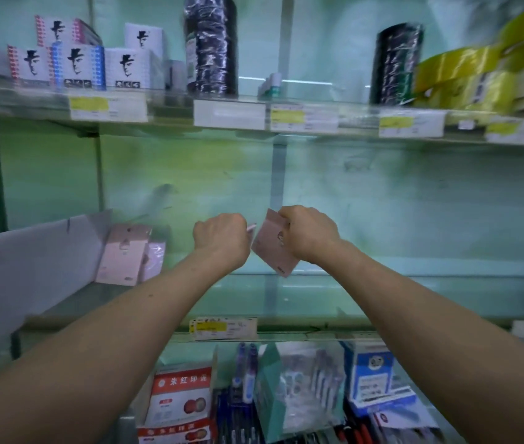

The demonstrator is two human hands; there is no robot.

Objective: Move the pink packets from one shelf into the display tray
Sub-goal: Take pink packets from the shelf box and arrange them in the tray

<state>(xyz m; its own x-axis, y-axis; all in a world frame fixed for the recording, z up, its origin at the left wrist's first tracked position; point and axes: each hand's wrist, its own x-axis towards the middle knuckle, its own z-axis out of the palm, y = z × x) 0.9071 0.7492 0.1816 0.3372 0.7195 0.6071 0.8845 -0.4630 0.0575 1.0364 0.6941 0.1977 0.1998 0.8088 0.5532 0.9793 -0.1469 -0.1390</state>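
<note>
Green wall point(382, 203) and glass shelves point(382, 293) ahead of us. Our right hand point(307, 233) pinches a pink packet point(272, 251), well right of the display tray point(46, 251), where more pink packets point(123, 254) stand. Our left hand point(220, 235) is curled; whether it grips the pink sliver point(251, 227), we cannot tell.

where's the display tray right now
In the head view the display tray sits at the left end of the middle glass shelf, with pink packets at its right edge, left of the left hand.
</note>
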